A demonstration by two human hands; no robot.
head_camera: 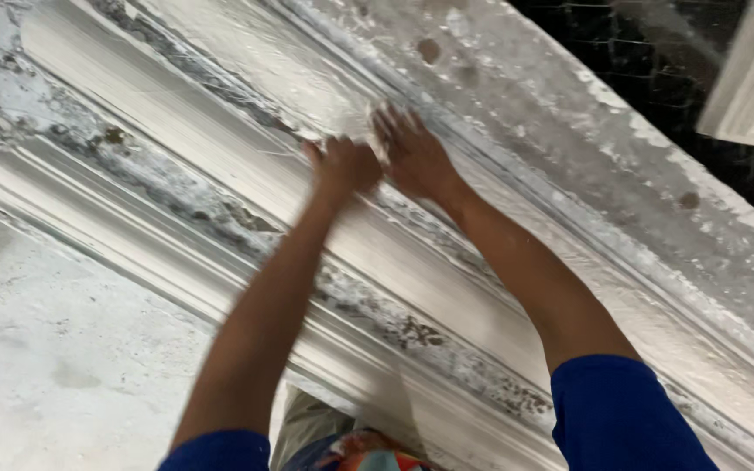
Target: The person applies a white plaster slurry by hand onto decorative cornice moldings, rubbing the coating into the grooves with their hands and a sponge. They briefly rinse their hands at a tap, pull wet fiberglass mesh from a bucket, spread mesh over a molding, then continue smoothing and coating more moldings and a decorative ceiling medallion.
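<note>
a long white plaster moulding [220, 148] runs across the tabletop [569, 122] from ten o'clock to four o'clock, a second ridged moulding [133, 235] lying beside it toward seven o'clock. the grey floor [54, 358] fills eight o'clock. both hands meet at twelve o'clock on the first moulding: the right hand [416, 157] lies flat, fingers spread; the left hand [344, 166] looks curled, though blur hides what it grips. the lengths look smooth already, while crusty grey residue between them remains, so i judge smoothing partway done.
</note>
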